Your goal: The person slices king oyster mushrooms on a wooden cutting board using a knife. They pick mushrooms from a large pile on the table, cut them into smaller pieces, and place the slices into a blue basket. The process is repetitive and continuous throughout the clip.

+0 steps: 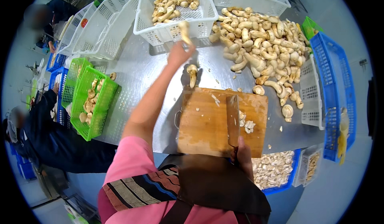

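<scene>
My left hand [180, 53] is stretched forward over the steel table, just short of the white plastic crate [177, 24] that holds several mushrooms. A mushroom [185, 33], blurred, stands up from its fingers. My right hand [242, 155] grips the handle of a cleaver [233, 119], whose blade stands on edge on the wooden cutting board [207, 125]. Right of the blade lie small cut mushroom pieces [249, 126]. Another whole mushroom [192, 75] lies just beyond the board's far left corner. A large heap of mushrooms [264, 44] covers the table's far right.
Green baskets [103, 110] with mushroom caps and white crates [105, 26] stand at left. A blue basket [331, 98] and white crate [312, 92] border the right. A blue crate [295, 170] of trimmings sits below the table edge. Co-workers [54, 134] are at left.
</scene>
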`<state>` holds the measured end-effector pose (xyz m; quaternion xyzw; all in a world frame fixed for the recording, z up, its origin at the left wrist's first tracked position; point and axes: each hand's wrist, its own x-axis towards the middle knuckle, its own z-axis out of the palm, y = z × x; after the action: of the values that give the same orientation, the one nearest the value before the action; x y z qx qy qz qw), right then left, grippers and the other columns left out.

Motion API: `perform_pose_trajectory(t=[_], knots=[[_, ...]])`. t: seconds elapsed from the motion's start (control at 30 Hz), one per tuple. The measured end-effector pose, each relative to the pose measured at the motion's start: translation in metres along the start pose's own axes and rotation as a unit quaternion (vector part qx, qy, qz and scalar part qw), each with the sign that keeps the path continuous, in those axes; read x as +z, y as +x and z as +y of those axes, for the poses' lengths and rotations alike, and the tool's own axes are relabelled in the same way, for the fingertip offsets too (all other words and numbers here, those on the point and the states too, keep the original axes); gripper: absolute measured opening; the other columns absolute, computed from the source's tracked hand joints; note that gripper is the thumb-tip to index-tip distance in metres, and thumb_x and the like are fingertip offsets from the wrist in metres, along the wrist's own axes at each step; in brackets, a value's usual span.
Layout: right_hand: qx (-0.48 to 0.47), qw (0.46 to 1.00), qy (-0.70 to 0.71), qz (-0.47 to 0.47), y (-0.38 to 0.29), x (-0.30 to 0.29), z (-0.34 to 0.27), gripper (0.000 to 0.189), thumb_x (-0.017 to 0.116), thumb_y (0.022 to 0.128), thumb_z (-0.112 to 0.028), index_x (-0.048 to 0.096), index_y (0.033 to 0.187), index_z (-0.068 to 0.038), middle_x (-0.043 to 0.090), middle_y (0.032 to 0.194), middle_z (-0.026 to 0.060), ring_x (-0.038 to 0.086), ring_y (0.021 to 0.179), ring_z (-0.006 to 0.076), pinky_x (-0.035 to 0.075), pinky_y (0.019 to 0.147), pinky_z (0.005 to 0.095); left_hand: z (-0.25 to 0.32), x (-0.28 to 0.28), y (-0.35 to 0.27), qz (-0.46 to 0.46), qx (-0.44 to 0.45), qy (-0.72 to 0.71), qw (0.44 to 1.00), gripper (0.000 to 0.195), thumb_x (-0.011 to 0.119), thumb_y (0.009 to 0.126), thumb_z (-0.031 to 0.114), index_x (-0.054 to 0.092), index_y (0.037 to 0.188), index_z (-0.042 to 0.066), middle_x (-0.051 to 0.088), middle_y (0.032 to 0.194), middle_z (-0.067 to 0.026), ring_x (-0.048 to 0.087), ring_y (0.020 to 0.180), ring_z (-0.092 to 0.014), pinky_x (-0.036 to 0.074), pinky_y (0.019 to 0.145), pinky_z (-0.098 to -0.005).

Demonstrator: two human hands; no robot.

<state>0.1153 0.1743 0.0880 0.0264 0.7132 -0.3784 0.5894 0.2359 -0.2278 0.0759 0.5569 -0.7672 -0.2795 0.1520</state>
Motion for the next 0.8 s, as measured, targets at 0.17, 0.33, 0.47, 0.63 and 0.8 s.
perform_pose_trajectory(t=[0.17, 0.33, 0.47, 0.63, 0.8], knots=[[-0.020, 1.000, 0.023, 0.003, 0.012, -0.003, 0.016, 0.058, 0.042, 0.091, -0.051, 0.040, 0.049, -0.010, 0.038, 0.040, 0.0039, 0.038, 0.030, 0.0159, 0.027, 0.030, 0.0299, -0.024, 0.087, -0.031, -0.093, -0.030, 0.110, 0.989, 0.061, 0.063, 0.075, 0.040, 0.046, 0.123, 0.006, 0.046, 0.118, -0.0257, 0.057, 0.100, -0.039, 0.048, 0.084, -0.0431], [-0.084, 0.996, 0.021, -0.002, 0.015, -0.007, 0.017, 0.057, 0.041, 0.094, -0.045, 0.040, 0.050, -0.009, 0.039, 0.040, 0.0037, 0.038, 0.030, 0.0140, 0.027, 0.030, 0.0295, -0.009, 0.080, -0.018, -0.206, 0.007, 0.218, 0.954, 0.049, 0.067, 0.074, 0.033, 0.055, 0.112, 0.005, 0.052, 0.113, -0.0216, 0.056, 0.097, -0.036, 0.048, 0.083, -0.0409], [-0.051, 0.999, 0.012, -0.006, 0.010, -0.007, 0.009, 0.056, 0.040, 0.095, -0.046, 0.042, 0.054, -0.008, 0.040, 0.041, 0.0039, 0.039, 0.031, 0.0125, 0.028, 0.032, 0.0285, 0.034, 0.095, -0.037, -0.056, 0.101, -0.016, 0.993, 0.055, 0.067, 0.077, 0.035, 0.050, 0.120, 0.005, 0.050, 0.115, -0.0230, 0.055, 0.099, -0.036, 0.046, 0.084, -0.0403], [-0.078, 0.996, -0.045, -0.027, 0.011, -0.015, 0.010, 0.063, 0.038, 0.092, -0.056, 0.043, 0.052, -0.008, 0.043, 0.042, 0.0047, 0.043, 0.036, 0.0127, 0.031, 0.037, 0.0266, 0.102, 0.154, -0.056, -0.172, 0.143, 0.083, 0.971, 0.053, 0.065, 0.078, 0.035, 0.046, 0.121, 0.010, 0.054, 0.110, -0.0181, 0.058, 0.096, -0.033, 0.048, 0.079, -0.0418], [-0.092, 0.994, -0.047, -0.045, 0.012, -0.019, 0.009, 0.070, 0.036, 0.091, -0.060, 0.043, 0.044, -0.008, 0.042, 0.041, 0.0050, 0.044, 0.038, 0.0146, 0.032, 0.040, 0.0278, 0.065, 0.176, -0.049, -0.176, 0.194, 0.102, 0.960, 0.042, 0.059, 0.080, 0.025, 0.045, 0.115, 0.005, 0.057, 0.095, -0.0201, 0.060, 0.089, -0.034, 0.049, 0.076, -0.0436]])
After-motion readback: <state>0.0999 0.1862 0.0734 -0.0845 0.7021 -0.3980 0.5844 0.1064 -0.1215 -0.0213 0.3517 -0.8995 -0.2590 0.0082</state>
